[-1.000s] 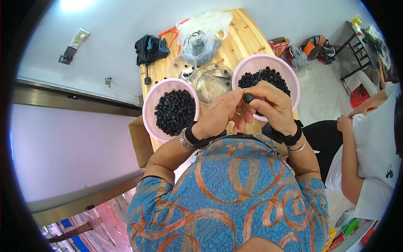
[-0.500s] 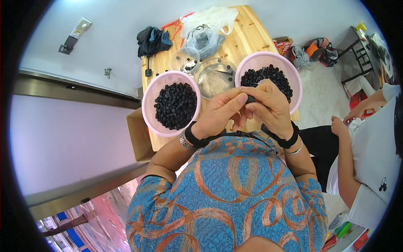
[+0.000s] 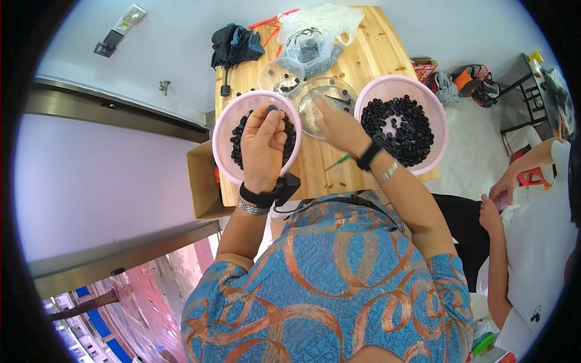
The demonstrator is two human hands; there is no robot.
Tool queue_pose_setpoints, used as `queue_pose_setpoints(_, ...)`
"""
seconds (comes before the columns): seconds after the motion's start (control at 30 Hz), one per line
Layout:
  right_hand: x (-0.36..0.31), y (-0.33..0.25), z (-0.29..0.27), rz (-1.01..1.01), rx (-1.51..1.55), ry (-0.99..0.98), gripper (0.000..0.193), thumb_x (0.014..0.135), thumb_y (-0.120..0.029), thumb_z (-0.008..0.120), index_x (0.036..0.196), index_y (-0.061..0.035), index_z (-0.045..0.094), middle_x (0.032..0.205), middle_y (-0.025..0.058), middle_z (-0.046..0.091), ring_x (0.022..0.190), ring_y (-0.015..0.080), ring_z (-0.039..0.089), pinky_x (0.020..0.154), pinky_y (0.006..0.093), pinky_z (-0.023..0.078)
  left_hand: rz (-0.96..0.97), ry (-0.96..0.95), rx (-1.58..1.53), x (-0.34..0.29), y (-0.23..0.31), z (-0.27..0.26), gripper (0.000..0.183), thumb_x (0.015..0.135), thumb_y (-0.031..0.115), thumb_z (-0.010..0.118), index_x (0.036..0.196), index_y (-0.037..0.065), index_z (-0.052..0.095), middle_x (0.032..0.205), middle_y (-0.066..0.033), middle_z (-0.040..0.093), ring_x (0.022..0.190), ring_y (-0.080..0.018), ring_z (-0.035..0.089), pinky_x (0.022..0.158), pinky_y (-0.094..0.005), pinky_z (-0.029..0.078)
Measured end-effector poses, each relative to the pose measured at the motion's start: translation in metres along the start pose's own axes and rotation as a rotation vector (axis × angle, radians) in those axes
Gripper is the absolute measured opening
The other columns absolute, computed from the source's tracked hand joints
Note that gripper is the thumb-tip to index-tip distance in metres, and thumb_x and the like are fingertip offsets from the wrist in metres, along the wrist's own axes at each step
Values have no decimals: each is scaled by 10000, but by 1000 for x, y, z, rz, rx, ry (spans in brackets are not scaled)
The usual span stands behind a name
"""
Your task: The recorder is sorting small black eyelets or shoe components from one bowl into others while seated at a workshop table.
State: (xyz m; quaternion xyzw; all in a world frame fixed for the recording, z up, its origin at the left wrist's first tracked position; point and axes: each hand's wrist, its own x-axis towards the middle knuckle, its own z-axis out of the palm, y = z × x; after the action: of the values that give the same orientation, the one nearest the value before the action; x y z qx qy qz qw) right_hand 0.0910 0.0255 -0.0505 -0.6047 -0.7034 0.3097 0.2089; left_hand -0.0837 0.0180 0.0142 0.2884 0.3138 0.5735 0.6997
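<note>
My left hand [image 3: 261,148] is raised over the left pink basket [image 3: 220,142], pinching a small round black cap-like piece [image 3: 272,109] between thumb and fingertips. Many similar black pieces [image 3: 236,147] lie in that basket, partly hidden behind the hand. My right hand [image 3: 344,128] reaches over the near edge of a clear round tray [image 3: 308,128]; motion smears its fingers, so I cannot tell how they are held. Dark tweezers [image 3: 336,99] and a few black pieces lie in the tray. The right pink basket [image 3: 442,124] holds many more black pieces.
A green-handled pointed tool [image 3: 344,158] lies on the wooden table [image 3: 387,42]. Behind the tray are a clear bowl [image 3: 266,72], plastic bags [image 3: 321,27] and a folded black umbrella [image 3: 237,45]. Another person [image 3: 526,224] is at the right. A cardboard box [image 3: 203,181] stands at the left.
My hands were together around a black piece in front of the tray. They have parted: the left moved left with a piece, the right moved up toward the tray.
</note>
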Motion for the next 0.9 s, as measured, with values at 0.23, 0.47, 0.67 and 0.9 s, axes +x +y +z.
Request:
queue_pose_setpoints(0.23, -16, 25, 56, -360, -451, -129, 231, 722, -63, 533, 943, -1, 555, 802, 186, 600, 739, 319, 601, 653, 412, 480, 54, 56, 15, -17, 9, -25, 224, 853, 12, 546, 1073, 49, 525, 967, -99, 610, 737, -94, 556, 615, -198, 449)
queue_pose_setpoints(0.47, -55, 71, 93, -358, -646, 25, 221, 698, -56, 542, 911, 1, 555, 873, 101, 496, 841, 257, 517, 662, 312, 496, -60, -113, -43, -23, 16, -18, 280, 869, 110, 561, 1131, 41, 488, 1001, -152, 598, 652, -103, 537, 582, -195, 450)
queue_pose_setpoints(0.67, -55, 70, 91, -308, -730, 32, 149, 692, -53, 524, 838, -28, 541, 812, 77, 491, 785, 229, 524, 624, 303, 497, -160, -274, -186, -24, 21, -14, 261, 908, 174, 505, 1137, 50, 500, 998, -139, 609, 714, -102, 580, 626, -212, 475)
queue_pose_setpoints(0.9, -73, -16, 4, 21, 364, 74, 138, 821, -10, 468, 933, 27, 539, 843, 105, 600, 748, 180, 579, 653, 277, 449, -143, -364, -107, -27, 24, -6, 284, 927, 174, 467, 1181, 47, 484, 1052, -135, 593, 793, -104, 585, 658, -203, 464)
